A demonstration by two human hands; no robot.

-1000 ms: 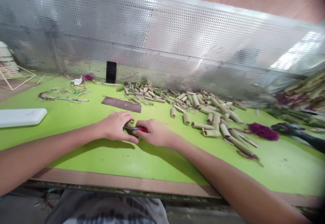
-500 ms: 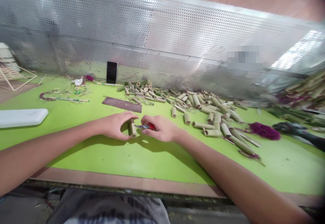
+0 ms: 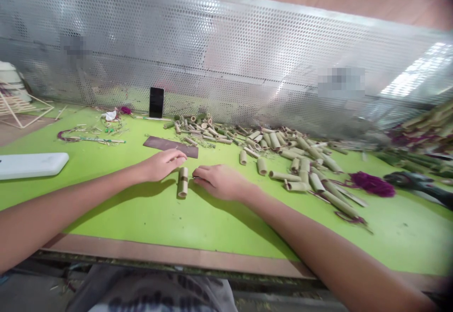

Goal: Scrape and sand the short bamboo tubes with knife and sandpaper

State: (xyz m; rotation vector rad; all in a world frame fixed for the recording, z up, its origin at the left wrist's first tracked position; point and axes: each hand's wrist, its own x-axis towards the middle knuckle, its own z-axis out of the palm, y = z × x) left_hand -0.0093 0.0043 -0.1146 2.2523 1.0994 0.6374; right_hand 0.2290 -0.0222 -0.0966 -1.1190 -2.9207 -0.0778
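A short bamboo tube (image 3: pixel 183 188) lies on the green tabletop, its open end toward me and a dark band around its middle. My left hand (image 3: pixel 163 164) is just above and left of it, fingers loosely stretched out and holding nothing. To the tube's right, my right hand (image 3: pixel 222 182) is palm down with the fingers closed around a small red-handled tool. Only a bit of the tool's metal tip (image 3: pixel 194 177) shows, pointing toward the tube; the handle is hidden under the hand. A brown rectangular sheet (image 3: pixel 155 142) lies beyond my left hand.
Many bamboo tubes (image 3: pixel 274 139) are heaped at the back right. Purple yarn (image 3: pixel 373 183) and a dark tool (image 3: pixel 417 182) lie far right. A phone (image 3: pixel 156 103) leans on the perforated metal screen (image 3: pixel 233 57). On the left is a white slab-like object (image 3: pixel 33 164).
My left hand has let go of the bamboo tube and moved up and away. The tube now lies free. My right hand has turned palm down, covering the tool's red handle.
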